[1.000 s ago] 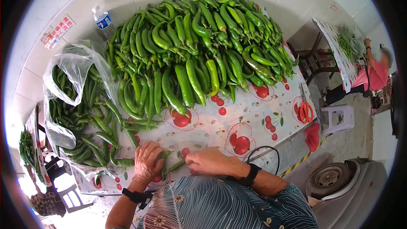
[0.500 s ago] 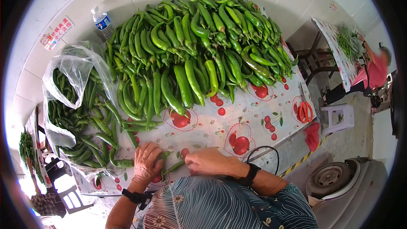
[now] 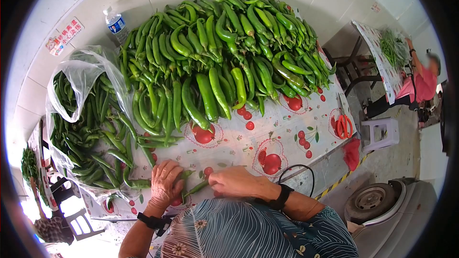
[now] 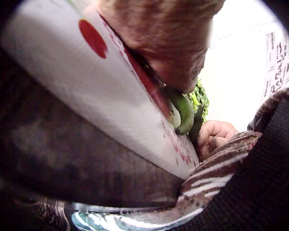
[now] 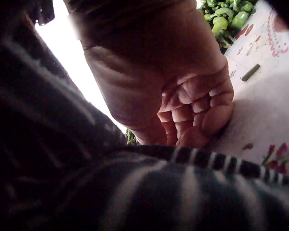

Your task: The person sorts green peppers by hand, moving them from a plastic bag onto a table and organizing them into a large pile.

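My left hand (image 3: pixel 167 181) rests on the patterned tablecloth (image 3: pixel 229 148), its back up and fingers laid forward. A green pepper (image 4: pixel 184 113) lies right by the heel of this hand in the left wrist view. Beside it, my right hand (image 3: pixel 239 181) sits on the cloth with loosely curled fingers. A thin dark green pepper (image 3: pixel 197 188) stretches between the two hands, one end right at the right fingers. The right wrist view shows the curled fingers (image 5: pixel 190 113) with nothing visible in the palm. A short green stem (image 5: pixel 251 72) lies ahead of them.
Long green peppers (image 3: pixel 205 93) are piled along the wall. A clear plastic bag (image 3: pixel 91 57) at left spills smaller peppers (image 3: pixel 112 148). A water bottle (image 3: pixel 116 25) stands behind. Red scissors (image 3: pixel 344 126) lie at the right edge. A person in pink (image 3: pixel 418 83) works at another table.
Both my hands keep their places. The clear bag's near side has shifted left, showing more of the small peppers. In the background, the person in pink has moved an arm.
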A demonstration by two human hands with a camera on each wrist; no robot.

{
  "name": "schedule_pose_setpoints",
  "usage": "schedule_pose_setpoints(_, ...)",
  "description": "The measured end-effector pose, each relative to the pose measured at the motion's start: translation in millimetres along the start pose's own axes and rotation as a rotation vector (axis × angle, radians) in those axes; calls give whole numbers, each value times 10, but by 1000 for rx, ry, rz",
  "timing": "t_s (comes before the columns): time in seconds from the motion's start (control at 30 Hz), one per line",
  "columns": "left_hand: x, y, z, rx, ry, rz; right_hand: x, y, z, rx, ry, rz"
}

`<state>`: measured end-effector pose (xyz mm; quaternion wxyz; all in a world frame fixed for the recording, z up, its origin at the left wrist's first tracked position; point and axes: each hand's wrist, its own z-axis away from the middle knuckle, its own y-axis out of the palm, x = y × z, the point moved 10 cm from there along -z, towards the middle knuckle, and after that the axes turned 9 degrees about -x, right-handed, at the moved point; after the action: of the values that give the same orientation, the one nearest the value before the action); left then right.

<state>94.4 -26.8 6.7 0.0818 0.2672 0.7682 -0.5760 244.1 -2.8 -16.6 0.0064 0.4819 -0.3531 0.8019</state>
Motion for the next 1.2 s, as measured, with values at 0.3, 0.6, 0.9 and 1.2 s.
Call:
schedule_pose_setpoints(0.3,24,15,17,5,5,10,33,-45,3,-99,-68,-12)
schedule_pose_setpoints(0.6,14,-23,11,9,-11,13,44,-65,-3,-120,-50,-22)
schedule_pose_setpoints(0.9,42,-57,46,-9,-28,44,377,-312,-58,-435,-286,169)
schedule_pose_setpoints(1.2,49,-80,69,-66,-11,43,235,-230,-161,-374,-199,184)
